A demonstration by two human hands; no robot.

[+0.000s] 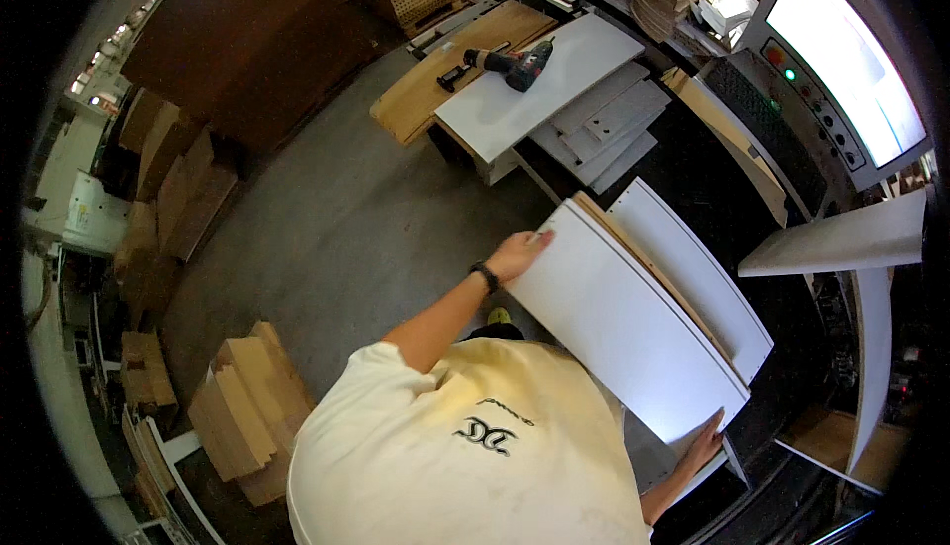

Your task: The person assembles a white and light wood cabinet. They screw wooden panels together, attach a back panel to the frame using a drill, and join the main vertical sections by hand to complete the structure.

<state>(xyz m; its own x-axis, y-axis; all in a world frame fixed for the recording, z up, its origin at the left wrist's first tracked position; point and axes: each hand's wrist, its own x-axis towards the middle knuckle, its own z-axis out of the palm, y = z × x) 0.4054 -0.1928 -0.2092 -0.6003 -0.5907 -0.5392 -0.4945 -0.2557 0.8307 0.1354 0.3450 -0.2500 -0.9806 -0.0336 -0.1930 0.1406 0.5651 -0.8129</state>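
Note:
A long white panel (623, 317) with a brown edge strip is held slanting in front of me, to the right of my body. My left hand (520, 254) grips its far-left corner, thumb on the white face and fingers hidden behind it. At the opposite, near-right corner my right hand (701, 446) holds the edge, with its fingertips at the panel's rim. Just beyond lies a second white panel (698, 268) with small holes near its end, partly covered by the one I hold.
A cordless drill (529, 65) lies on a white board (594, 45) on the far bench, above stacked grey-white boards (609, 125). A lit screen (851, 50) with a keyboard (762, 110) stands right. Cardboard (247, 407) sits on the floor (317, 209) at left.

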